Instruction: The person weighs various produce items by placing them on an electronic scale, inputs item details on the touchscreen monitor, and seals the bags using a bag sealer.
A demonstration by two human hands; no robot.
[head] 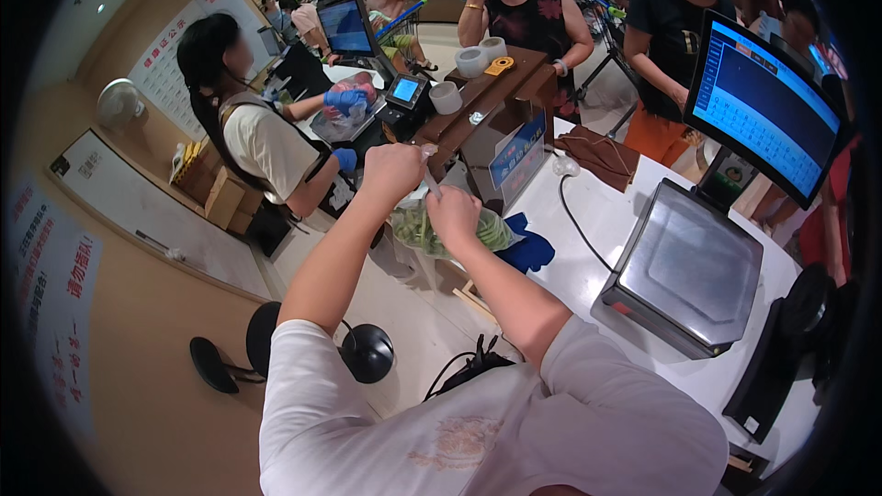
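Note:
My left hand point(393, 173) is closed on the gathered top end of a clear plastic bag. Lower and to the right, my right hand point(455, 217) grips the same bag's twisted neck, which is stretched taut between both fists. The filled part of the plastic bag of green vegetables point(493, 231) hangs beneath my right hand, near the left edge of the white counter point(586, 220). Pieces of long green pods or stems show through the film; the exact kind is unclear. A dark blue cloth or glove point(534, 248) lies on the counter just beside the bag.
A flat-topped weighing scale point(696, 262) with a lit touchscreen point(765, 107) stands right. Tape rolls point(472, 62) sit on a brown stand point(475, 93). A blue-gloved co-worker point(265, 138) handles another bag at left. Several people stand across the counter. A black round stool point(367, 353) is below.

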